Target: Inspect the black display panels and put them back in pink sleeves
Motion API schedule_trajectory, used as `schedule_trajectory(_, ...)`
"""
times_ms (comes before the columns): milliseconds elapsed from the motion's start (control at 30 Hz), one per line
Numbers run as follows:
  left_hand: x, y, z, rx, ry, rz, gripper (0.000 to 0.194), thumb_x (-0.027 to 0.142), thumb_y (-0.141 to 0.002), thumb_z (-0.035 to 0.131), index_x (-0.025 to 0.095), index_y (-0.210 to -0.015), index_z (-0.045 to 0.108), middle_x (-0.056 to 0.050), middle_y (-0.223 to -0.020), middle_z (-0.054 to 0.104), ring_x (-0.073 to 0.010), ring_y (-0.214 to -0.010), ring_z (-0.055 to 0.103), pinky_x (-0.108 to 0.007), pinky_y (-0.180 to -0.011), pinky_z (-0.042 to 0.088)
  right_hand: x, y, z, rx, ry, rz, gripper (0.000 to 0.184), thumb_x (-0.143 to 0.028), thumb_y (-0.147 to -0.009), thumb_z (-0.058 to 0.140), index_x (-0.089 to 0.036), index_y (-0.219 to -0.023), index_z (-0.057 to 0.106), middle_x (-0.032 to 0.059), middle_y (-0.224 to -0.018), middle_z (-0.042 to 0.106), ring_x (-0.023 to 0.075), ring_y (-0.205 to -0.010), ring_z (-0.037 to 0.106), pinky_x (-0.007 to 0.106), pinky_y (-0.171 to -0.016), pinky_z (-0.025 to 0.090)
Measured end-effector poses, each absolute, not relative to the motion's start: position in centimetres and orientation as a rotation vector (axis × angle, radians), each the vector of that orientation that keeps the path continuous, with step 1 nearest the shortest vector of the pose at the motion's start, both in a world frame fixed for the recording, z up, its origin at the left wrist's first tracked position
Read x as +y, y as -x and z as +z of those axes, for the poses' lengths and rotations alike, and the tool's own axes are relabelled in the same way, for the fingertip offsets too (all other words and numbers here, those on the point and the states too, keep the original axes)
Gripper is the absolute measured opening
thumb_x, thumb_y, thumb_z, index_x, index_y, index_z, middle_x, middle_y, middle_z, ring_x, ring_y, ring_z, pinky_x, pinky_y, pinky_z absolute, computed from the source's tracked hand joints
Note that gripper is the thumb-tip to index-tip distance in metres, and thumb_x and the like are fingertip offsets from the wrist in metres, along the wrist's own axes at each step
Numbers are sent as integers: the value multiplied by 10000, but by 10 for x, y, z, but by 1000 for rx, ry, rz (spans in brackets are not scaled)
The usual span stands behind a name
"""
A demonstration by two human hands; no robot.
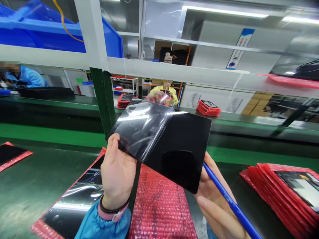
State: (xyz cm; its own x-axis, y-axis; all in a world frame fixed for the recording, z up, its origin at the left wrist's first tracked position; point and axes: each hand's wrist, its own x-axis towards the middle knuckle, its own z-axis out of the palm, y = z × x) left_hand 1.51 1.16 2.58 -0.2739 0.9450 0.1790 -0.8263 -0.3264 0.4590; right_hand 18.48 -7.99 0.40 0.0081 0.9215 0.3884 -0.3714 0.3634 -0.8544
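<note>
A black glass screen panel [181, 142] is held up tilted in front of me. Clear plastic film [142, 124] covers its left part, with a loose edge running diagonally across the glass. At the panel's lower left edge, my left hand [118, 169] grips it, thumb on the front. My right hand [219, 202] supports the lower right corner, its fingers partly behind the panel. A blue pen-like stick [231, 202] also lies in that hand, its far tip hidden by the panel. Below are red bubble wrap [161, 205] and another film-covered panel [77, 196] on its own red wrap.
To the right rises a stack of red bubble-wrap sleeves [281, 196] with a panel on top. Another wrapped panel [12, 154] lies far left. A green post [102, 99] and white shelf beam [174, 69] stand ahead. Beyond the bench sits a person in yellow [156, 91].
</note>
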Motion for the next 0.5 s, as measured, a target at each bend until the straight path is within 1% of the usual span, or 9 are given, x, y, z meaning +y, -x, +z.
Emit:
schedule_trajectory(67, 12, -15, 25, 329, -491, 1857, 157, 240, -925, 482, 216, -869, 627, -4, -974, 702, -168, -930, 648, -398, -987, 445, -80, -183, 3, -1141, 630, 1107, 653, -270, -813, 687, -456, -1382, 425, 4, -1388, 567, 280, -1285, 513, 493, -1075, 388)
schedule_trajectory(133, 13, -15, 24, 332, -497, 1855, 136, 247, -914, 504, 219, -863, 626, 8, -956, 697, -166, -924, 646, -391, -974, 447, -80, -182, 1, -1115, 655, 1095, 603, -255, -812, 694, -438, -1345, 480, 12, -1325, 618, 270, -1238, 557, 461, -1054, 413)
schedule_trajectory(267, 20, -14, 20, 366, -509, 1842, 80, 245, -863, 547, 225, -869, 624, 14, -938, 693, -174, -922, 647, -372, -935, 456, -76, -182, -2, -1061, 682, 1098, 468, -218, -821, 688, -389, -1243, 580, 13, -1155, 702, 231, -1089, 644, 379, -964, 484)
schedule_trajectory(333, 26, -13, 17, 422, -504, 1849, 61, 239, -815, 574, 225, -853, 620, 17, -902, 690, -177, -907, 644, -351, -898, 465, -72, -182, -2, -1055, 699, 1111, 391, -225, -814, 698, -354, -1176, 626, 14, -1040, 726, 215, -983, 672, 347, -892, 513)
schedule_trajectory(433, 39, -10, 12, 543, -510, 1935, 57, 231, -730, 596, 207, -781, 607, 28, -820, 652, -156, -840, 620, -289, -823, 468, -68, -183, -7, -980, 770, 1107, 315, -274, -746, 770, -299, -1051, 693, 3, -843, 718, 187, -818, 675, 306, -789, 532)
schedule_trajectory(500, 46, -7, 9, 608, -528, 2014, 55, 220, -685, 578, 191, -727, 597, 35, -767, 610, -127, -770, 590, -240, -755, 465, -68, -184, -11, -853, 872, 1062, 367, -317, -658, 839, -291, -1002, 716, -7, -803, 710, 179, -784, 662, 296, -762, 534)
